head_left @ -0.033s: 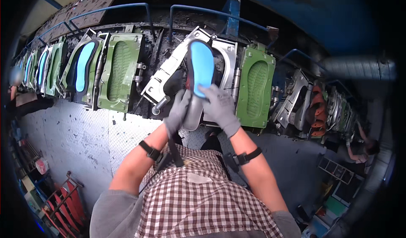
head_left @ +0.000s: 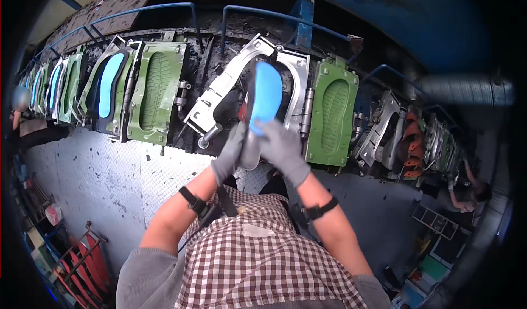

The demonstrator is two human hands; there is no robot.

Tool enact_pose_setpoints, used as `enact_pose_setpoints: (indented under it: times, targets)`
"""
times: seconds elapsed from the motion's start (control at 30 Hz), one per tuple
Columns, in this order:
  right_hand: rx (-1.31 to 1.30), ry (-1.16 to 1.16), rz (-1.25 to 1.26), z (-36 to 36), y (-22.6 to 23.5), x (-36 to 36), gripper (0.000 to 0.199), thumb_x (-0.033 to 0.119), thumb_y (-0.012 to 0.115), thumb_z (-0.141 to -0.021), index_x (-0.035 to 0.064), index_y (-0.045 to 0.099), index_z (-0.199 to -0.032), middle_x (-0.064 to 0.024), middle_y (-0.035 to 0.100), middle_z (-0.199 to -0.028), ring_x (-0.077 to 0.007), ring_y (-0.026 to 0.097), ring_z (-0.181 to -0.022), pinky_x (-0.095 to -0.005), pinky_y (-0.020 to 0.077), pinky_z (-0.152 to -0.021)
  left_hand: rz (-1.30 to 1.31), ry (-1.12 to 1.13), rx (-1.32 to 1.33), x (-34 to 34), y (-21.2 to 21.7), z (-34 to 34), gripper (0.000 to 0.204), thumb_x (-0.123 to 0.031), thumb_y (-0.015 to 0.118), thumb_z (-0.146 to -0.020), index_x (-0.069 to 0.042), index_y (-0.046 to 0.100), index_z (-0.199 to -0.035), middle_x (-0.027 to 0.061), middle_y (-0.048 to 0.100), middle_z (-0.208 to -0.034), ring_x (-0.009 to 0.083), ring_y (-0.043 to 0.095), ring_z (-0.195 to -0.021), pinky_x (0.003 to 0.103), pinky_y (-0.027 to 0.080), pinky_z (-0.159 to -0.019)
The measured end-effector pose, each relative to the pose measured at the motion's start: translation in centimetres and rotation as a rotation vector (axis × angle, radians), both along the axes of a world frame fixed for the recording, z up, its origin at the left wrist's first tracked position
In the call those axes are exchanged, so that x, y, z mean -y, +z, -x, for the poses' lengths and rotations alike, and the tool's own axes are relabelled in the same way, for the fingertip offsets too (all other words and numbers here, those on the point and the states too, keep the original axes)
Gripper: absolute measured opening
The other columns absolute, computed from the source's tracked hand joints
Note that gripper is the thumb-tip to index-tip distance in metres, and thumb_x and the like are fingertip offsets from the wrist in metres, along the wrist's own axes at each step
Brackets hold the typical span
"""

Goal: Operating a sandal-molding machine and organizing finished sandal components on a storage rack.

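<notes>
Shoe [head_left: 262, 103] with a bright blue sole, sole side facing up toward the camera, held at the middle of the view in front of an open silver mould [head_left: 241, 81]. Dark upper shows along its left edge; grey heel end [head_left: 250, 154] points down toward the person.

Left hand [head_left: 230, 152], grey glove, fingers curled shut around the heel end from the left. Right hand [head_left: 282, 147], grey glove, fingers closed over the lower end of the blue sole from the right. Both hands touch the shoe; black band on each wrist.

Just right of the silver mould, a green mould plate [head_left: 332, 114] with a ribbed sole pattern stands open. To the left, a second green plate [head_left: 156, 92], same pattern, and beside it another blue sole [head_left: 110, 84] sitting in its mould. More moulds run off along the line both ways, bending with the lens. Orange-red pieces [head_left: 411, 147] stacked at a station further right.

Grey tread-plate floor [head_left: 104, 177] below the line. Checked shirt [head_left: 258, 265] at bottom. Another person [head_left: 466, 191] at far right edge.
</notes>
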State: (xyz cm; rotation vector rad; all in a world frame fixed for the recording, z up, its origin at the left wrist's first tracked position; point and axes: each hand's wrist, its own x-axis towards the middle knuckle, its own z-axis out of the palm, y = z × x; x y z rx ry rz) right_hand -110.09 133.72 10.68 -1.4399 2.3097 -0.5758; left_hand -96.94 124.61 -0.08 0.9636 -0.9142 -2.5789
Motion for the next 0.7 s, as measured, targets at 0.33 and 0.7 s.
enact_pose_setpoints:
  times: [0.33,0.7]
  targets:
    - [0.104,0.021,-0.019,-3.5,-0.9,-2.8,0.041,0.013,0.068,-0.083,0.0179,0.068,-0.124,-0.0098,0.067,-0.100,-0.0334,0.069,-0.089,-0.0456,0.0557,-0.078,-0.705,0.289,0.204,-0.2,1.3,-3.3,0.055,-0.048,0.033,-0.111,-0.006,0.053,-0.140,0.0155,0.060,-0.140,0.0342,0.055,-0.132,0.053,0.039,-0.117]
    - [0.318,0.072,-0.304,-0.3,0.4,-3.6,0.049,0.038,0.075,-0.089,0.0155,0.064,-0.132,-0.0114,0.068,-0.112,-0.0291,0.070,-0.098,-0.0397,0.0548,-0.085,-0.246,0.129,-0.113,1.3,3.3,-0.4,0.073,-0.056,0.051,-0.105,-0.004,0.037,-0.156,0.0143,0.053,-0.148,0.0264,0.056,-0.129,0.039,0.046,-0.110]
